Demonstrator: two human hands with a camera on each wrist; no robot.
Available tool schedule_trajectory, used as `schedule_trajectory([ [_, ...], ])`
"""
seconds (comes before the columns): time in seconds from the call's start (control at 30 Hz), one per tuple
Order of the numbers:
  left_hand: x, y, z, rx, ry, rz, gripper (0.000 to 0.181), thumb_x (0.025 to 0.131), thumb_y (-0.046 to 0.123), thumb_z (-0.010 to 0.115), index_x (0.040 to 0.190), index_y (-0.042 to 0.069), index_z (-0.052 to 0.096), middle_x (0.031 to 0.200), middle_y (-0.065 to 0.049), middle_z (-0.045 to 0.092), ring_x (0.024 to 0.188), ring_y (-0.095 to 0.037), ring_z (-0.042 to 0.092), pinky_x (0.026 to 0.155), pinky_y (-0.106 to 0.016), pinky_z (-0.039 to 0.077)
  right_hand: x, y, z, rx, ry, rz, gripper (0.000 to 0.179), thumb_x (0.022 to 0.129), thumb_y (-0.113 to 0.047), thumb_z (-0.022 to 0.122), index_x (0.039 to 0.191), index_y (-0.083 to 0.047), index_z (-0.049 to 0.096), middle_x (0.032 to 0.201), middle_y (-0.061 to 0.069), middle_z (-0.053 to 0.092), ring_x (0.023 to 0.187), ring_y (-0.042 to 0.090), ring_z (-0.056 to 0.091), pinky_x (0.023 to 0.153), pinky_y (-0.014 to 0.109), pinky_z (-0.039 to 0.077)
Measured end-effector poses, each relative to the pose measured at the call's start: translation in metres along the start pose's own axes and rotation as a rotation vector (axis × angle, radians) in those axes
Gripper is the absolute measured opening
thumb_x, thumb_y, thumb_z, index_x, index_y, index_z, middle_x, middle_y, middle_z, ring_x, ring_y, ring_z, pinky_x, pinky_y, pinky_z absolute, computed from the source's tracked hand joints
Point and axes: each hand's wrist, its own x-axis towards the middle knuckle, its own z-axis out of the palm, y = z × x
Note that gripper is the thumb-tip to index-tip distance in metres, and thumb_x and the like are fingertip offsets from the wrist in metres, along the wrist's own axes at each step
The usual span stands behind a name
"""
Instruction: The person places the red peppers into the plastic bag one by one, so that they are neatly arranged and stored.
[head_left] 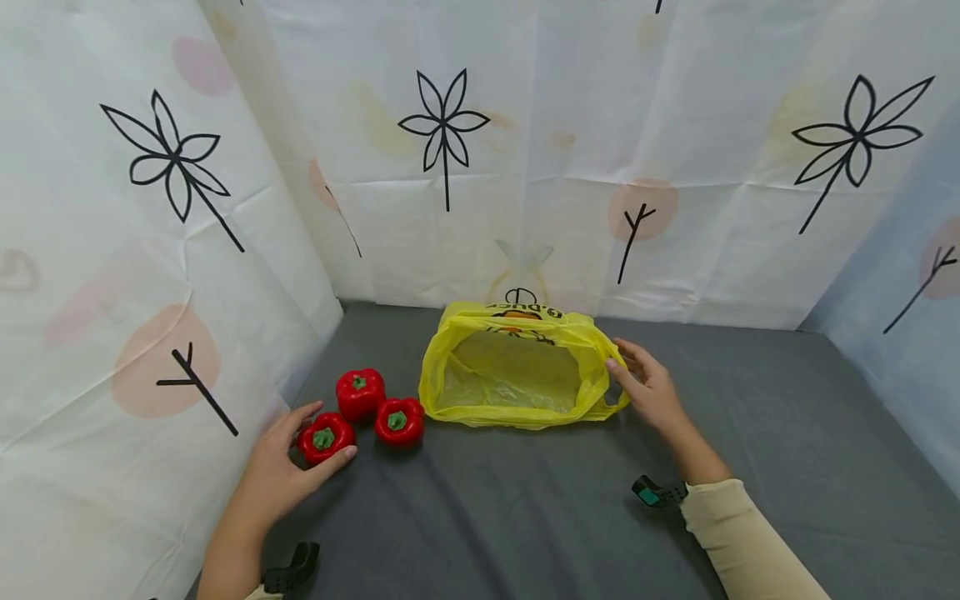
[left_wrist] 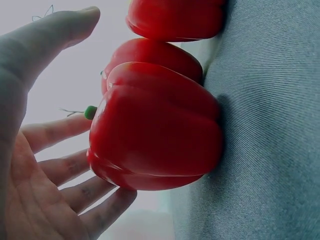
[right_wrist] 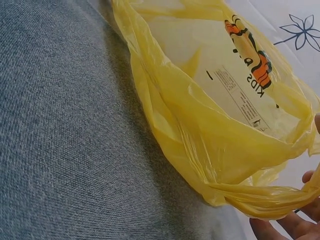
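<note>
Three red peppers (head_left: 362, 408) and one gaping yellow bag (head_left: 517, 375), a hand at each.

Toward the left edge of the grey table (head_left: 510, 508), the peppers stand close together, stems up; the left hand (head_left: 281, 471) spreads thumb and relaxed fingers around the leftmost pepper (head_left: 326, 448) without gripping it, though fingertip contact is hard to judge. Near the middle of the table's far edge sits the bag, its right rim pinched by the right hand (head_left: 651, 387).
</note>
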Motion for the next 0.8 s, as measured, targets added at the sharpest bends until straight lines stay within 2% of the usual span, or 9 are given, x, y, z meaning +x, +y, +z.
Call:
schedule_trajectory([
  [0.1, 0.000, -0.003, 0.001, 0.003, 0.003, 0.005, 0.090, 0.085, 0.050, 0.088, 0.155, 0.007, 0.050, 0.150, -0.022, 0.056, 0.128, -0.040, 0.055, 0.101, -0.069, 0.054, 0.001, 0.000, 0.001, -0.008, -0.001, 0.005, 0.060, 0.112, -0.031, 0.055, 0.163, -0.005, 0.038, 0.166, 0.024, 0.041, 0.150, 0.046, 0.045, 0.114, 0.060, 0.048],
  [0.2, 0.000, -0.004, 0.001, 0.007, -0.001, 0.003, 0.092, 0.084, 0.050, 0.089, 0.155, 0.007, 0.050, 0.150, -0.022, 0.056, 0.128, -0.040, 0.054, 0.101, -0.069, 0.054, 0.004, -0.001, 0.003, -0.003, -0.003, 0.003, 0.059, 0.112, -0.031, 0.056, 0.162, -0.004, 0.040, 0.164, 0.023, 0.044, 0.149, 0.044, 0.047, 0.109, 0.030, 0.054],
  [0.27, 0.000, -0.004, 0.000, 0.009, -0.009, -0.003, 0.093, 0.083, 0.050, 0.089, 0.155, 0.006, 0.049, 0.150, -0.022, 0.055, 0.129, -0.041, 0.054, 0.102, -0.069, 0.054, 0.005, -0.002, 0.004, 0.007, -0.003, -0.002, 0.059, 0.112, -0.031, 0.056, 0.161, -0.003, 0.041, 0.163, 0.023, 0.045, 0.148, 0.043, 0.047, 0.100, 0.012, 0.049],
  [0.33, -0.001, -0.004, 0.000, 0.008, -0.017, -0.006, 0.094, 0.083, 0.050, 0.090, 0.155, 0.006, 0.049, 0.151, -0.023, 0.055, 0.131, -0.041, 0.054, 0.103, -0.069, 0.053, 0.005, -0.002, 0.006, 0.027, -0.001, -0.002, 0.058, 0.112, -0.030, 0.056, 0.161, -0.002, 0.041, 0.162, 0.024, 0.046, 0.147, 0.044, 0.048, 0.093, 0.002, 0.043],
  [0.47, -0.002, -0.006, 0.000, 0.004, -0.027, -0.006, 0.094, 0.083, 0.048, 0.091, 0.155, 0.004, 0.049, 0.152, -0.024, 0.054, 0.134, -0.043, 0.052, 0.105, -0.071, 0.050, 0.006, -0.001, 0.008, 0.046, 0.002, -0.004, 0.057, 0.112, -0.029, 0.056, 0.160, -0.001, 0.042, 0.160, 0.024, 0.048, 0.142, 0.040, 0.053, 0.092, 0.001, 0.044],
  [0.53, -0.002, -0.007, 0.001, 0.001, -0.024, -0.006, 0.094, 0.082, 0.047, 0.092, 0.154, 0.004, 0.049, 0.152, -0.024, 0.054, 0.134, -0.043, 0.052, 0.105, -0.071, 0.050, 0.006, 0.000, 0.010, 0.056, 0.005, -0.003, 0.056, 0.112, -0.029, 0.057, 0.159, -0.002, 0.043, 0.159, 0.023, 0.050, 0.138, 0.031, 0.056, 0.093, 0.001, 0.044],
  [0.7, -0.003, -0.010, 0.002, 0.014, -0.026, -0.017, 0.095, 0.080, 0.047, 0.093, 0.154, 0.005, 0.050, 0.151, -0.024, 0.054, 0.133, -0.044, 0.052, 0.104, -0.072, 0.051, 0.007, 0.000, 0.011, 0.075, 0.011, -0.011, 0.054, 0.112, -0.028, 0.057, 0.158, -0.002, 0.046, 0.155, 0.021, 0.053, 0.121, -0.003, 0.055, 0.095, 0.001, 0.044],
  [0.8, -0.004, -0.010, 0.003, 0.014, -0.036, -0.029, 0.096, 0.080, 0.047, 0.093, 0.153, 0.005, 0.049, 0.150, -0.024, 0.055, 0.132, -0.044, 0.053, 0.103, -0.071, 0.052, 0.007, -0.001, 0.011, 0.078, 0.011, -0.015, 0.054, 0.111, -0.028, 0.058, 0.157, -0.003, 0.047, 0.154, 0.021, 0.055, 0.115, -0.011, 0.054, 0.095, 0.001, 0.044],
])
